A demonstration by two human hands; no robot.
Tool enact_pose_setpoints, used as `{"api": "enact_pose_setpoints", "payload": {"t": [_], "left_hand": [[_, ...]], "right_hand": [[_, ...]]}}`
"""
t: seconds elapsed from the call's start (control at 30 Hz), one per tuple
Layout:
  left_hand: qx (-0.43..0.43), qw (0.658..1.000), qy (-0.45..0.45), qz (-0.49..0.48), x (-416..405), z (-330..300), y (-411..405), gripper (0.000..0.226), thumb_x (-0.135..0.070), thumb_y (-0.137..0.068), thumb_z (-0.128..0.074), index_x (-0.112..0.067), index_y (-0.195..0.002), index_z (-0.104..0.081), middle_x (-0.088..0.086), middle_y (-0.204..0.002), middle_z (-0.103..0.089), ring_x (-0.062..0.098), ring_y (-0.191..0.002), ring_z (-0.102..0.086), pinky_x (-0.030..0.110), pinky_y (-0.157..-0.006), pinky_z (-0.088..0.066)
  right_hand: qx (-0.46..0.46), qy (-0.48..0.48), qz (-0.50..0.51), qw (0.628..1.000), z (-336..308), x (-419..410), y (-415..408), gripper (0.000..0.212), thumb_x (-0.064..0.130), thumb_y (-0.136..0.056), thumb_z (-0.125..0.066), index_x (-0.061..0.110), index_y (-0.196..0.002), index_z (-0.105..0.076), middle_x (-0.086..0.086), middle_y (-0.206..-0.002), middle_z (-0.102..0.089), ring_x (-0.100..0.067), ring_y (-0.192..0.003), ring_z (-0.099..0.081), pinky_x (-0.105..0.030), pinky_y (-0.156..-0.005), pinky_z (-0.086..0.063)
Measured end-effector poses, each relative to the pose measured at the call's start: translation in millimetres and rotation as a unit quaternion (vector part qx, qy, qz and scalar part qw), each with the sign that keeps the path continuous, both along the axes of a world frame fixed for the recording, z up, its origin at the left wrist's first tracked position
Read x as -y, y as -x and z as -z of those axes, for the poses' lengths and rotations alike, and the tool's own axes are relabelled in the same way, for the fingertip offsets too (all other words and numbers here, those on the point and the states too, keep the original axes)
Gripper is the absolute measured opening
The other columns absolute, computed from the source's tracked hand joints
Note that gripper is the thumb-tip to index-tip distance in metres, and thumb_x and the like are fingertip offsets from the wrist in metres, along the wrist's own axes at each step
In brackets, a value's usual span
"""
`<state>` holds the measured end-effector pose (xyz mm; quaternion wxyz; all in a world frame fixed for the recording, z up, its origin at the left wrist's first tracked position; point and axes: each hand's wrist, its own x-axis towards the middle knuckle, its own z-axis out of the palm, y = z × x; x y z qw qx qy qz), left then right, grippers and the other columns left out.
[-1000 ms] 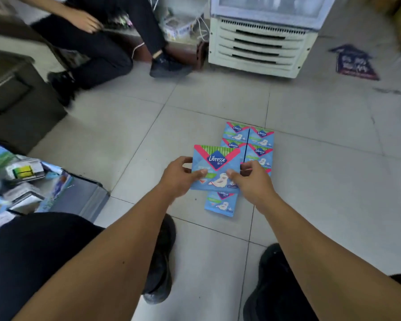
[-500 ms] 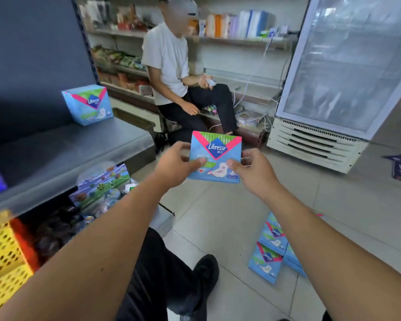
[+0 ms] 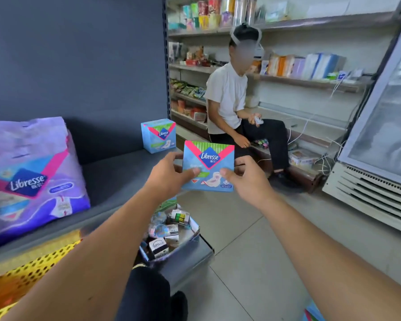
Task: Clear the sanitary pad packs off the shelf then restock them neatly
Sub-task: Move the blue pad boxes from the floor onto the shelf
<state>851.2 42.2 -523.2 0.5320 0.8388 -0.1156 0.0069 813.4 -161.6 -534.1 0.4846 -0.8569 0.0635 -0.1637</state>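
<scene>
A: Where's the pack? Hands?

B: Both clamped on one blue pack (image 3: 208,165): left hand (image 3: 169,173) pinches its left edge, right hand (image 3: 245,179) its right edge, label facing the wearer. Shelf (image 3: 116,179) lies left of the hands.

A: Doing it well?

B: Probably keep it upright, set it just beside the standing blue pack (image 3: 158,135) beyond the left hand, fronts aligned.
</scene>
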Motion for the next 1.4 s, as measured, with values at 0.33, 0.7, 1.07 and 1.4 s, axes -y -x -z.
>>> {"api": "enact_pose_setpoints", "payload": {"t": [0.33, 0.7, 1.07, 1.4], "left_hand": [[0.019, 0.994, 0.034, -0.099, -19.4, 23.8, -75.6, 0.051, -0.033, -0.080, -0.078, -0.027, -0.125, -0.053, -0.016, -0.101, -0.064, -0.001, -0.090, -0.062, 0.018, -0.073, -0.050], [0.014, 0.967, -0.041, -0.249, -21.0, 55.5, -181.4, 0.050, -0.034, -0.078, -0.078, -0.026, -0.113, -0.044, -0.005, -0.105, -0.066, 0.015, -0.087, -0.064, 0.030, -0.065, -0.050], [0.035, 0.941, -0.122, -0.313, -11.7, 87.1, -229.7, 0.026, -0.026, -0.092, -0.063, -0.018, -0.109, -0.044, 0.007, -0.107, -0.062, 0.031, -0.096, -0.059, 0.035, -0.069, -0.042], [0.018, 0.938, -0.098, -0.331, -11.9, 86.7, -232.1, 0.020, -0.029, -0.090, -0.066, -0.017, -0.093, -0.050, 0.005, -0.098, -0.064, 0.028, -0.089, -0.060, 0.036, -0.071, -0.050]], "right_hand": [[0.010, 0.002, -0.050, 0.999, 14.5, -27.3, -110.8, 0.033, 0.029, -0.084, -0.074, 0.017, -0.105, -0.053, 0.008, -0.093, -0.062, 0.000, -0.078, -0.059, -0.018, -0.063, -0.043], [0.002, 0.027, -0.089, 0.996, 52.0, -61.9, -249.7, 0.031, 0.024, -0.088, -0.070, 0.018, -0.112, -0.051, 0.006, -0.104, -0.063, -0.013, -0.095, -0.062, -0.031, -0.082, -0.048], [0.034, 0.069, -0.034, 0.996, 85.8, -80.0, -321.8, 0.031, 0.036, -0.089, -0.067, 0.013, -0.103, -0.052, -0.003, -0.101, -0.067, -0.024, -0.092, -0.063, -0.038, -0.078, -0.051], [0.019, 0.085, -0.020, 0.996, 85.4, -78.5, -316.4, 0.032, 0.040, -0.091, -0.063, 0.013, -0.104, -0.052, -0.002, -0.102, -0.066, -0.023, -0.090, -0.060, -0.034, -0.073, -0.048]]}}
